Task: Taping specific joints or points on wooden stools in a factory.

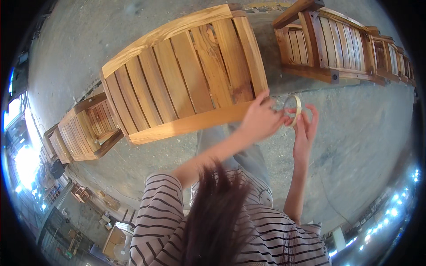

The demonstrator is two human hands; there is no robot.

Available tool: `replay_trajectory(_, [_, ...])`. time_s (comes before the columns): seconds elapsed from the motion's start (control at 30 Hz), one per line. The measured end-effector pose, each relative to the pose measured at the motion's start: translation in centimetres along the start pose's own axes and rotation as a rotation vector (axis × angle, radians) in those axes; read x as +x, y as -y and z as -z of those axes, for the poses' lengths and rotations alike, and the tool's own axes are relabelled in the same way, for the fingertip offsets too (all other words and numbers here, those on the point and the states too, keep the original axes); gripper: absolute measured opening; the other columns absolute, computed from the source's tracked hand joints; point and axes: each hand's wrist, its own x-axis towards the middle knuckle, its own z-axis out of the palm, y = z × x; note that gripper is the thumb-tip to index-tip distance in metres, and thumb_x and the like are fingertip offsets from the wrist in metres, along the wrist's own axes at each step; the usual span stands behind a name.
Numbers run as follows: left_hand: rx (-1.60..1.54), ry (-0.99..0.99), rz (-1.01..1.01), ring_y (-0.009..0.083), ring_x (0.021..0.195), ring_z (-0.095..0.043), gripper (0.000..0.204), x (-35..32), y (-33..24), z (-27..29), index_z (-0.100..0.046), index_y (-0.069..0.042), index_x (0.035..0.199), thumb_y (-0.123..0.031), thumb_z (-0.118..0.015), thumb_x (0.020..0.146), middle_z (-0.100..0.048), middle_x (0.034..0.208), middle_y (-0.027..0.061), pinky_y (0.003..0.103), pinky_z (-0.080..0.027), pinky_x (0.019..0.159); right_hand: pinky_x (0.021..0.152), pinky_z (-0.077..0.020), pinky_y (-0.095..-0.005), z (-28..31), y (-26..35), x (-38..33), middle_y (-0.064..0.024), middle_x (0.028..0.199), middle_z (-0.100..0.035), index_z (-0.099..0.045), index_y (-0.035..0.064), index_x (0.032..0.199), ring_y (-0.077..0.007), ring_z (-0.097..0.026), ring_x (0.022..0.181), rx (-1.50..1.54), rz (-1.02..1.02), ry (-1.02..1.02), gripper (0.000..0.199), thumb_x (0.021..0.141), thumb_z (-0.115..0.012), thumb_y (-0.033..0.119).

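Holding a pale yellow roll of tape up beside the near right corner of a slatted wooden furniture piece, over bare concrete floor. Roll stands on edge, ring facing roughly sideways, clear of the wood. Right hand has it: thumb and some fingers closed on the rim, another finger raised and spread away to the right. Left hand comes across from the left, fingers partly curled, tips at the roll's near side; cannot tell whether they pinch a tape end or only touch the rim. One left finger points up and overlaps the furniture corner in this view; contact there unclear. Progress, as judged: roll is in hand and both hands are at it, but no loose length of tape can be made out between them, and none shows on the slats or the frame rails facing up. Peeling and laying tape would therefore seem to remain, if that is the work. Slats and frame look fully assembled. More wooden pieces nearby: one group to the left, a longer row to the right, both apart from the hands.
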Motion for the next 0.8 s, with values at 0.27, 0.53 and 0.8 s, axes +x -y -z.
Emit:
replay_trajectory(0.27, [-0.674,-0.320,0.245,0.0195,0.103,-0.060,0.031,-4.1,-2.9,2.8,-0.067,-0.009,0.107,-0.017,-0.074,0.078,-0.065,0.107,0.0052,0.044,-0.035,0.101,0.083,-0.0500,-0.0305,-1.5,0.7,-5.6,-0.0148,0.106,-0.063,-0.037,0.0016,0.132,-0.0164,-0.061,0.093,-0.144,-0.085,0.166,0.035,0.098,-0.042,-0.003])
replay_trajectory(0.53, [-0.422,-0.393,0.190,0.0116,0.088,-0.062,0.016,-8.3,-2.3,4.0,-0.072,-0.015,0.091,-0.012,-0.075,0.075,-0.065,0.087,-0.0043,0.044,-0.026,0.105,0.080,-0.0482,-0.0264,-4.1,1.3,-7.4,-0.0132,0.100,-0.064,-0.039,0.0011,0.130,-0.0139,-0.060,0.087,-0.236,-0.064,0.275,0.035,0.097,-0.044,-0.006])
replay_trajectory(0.8, [-0.409,-0.609,0.362,0.0139,0.085,-0.059,0.013,-9.2,-3.1,5.4,-0.067,-0.013,0.084,-0.007,-0.073,0.075,-0.064,0.085,-0.0026,0.036,-0.031,0.089,0.069,-0.0491,-0.0253,-6.4,2.1,-6.9,-0.0100,0.088,-0.063,-0.052,-0.0025,0.104,-0.0104,-0.060,0.079,-0.449,0.015,0.323,0.007,0.097,-0.048,-0.003])
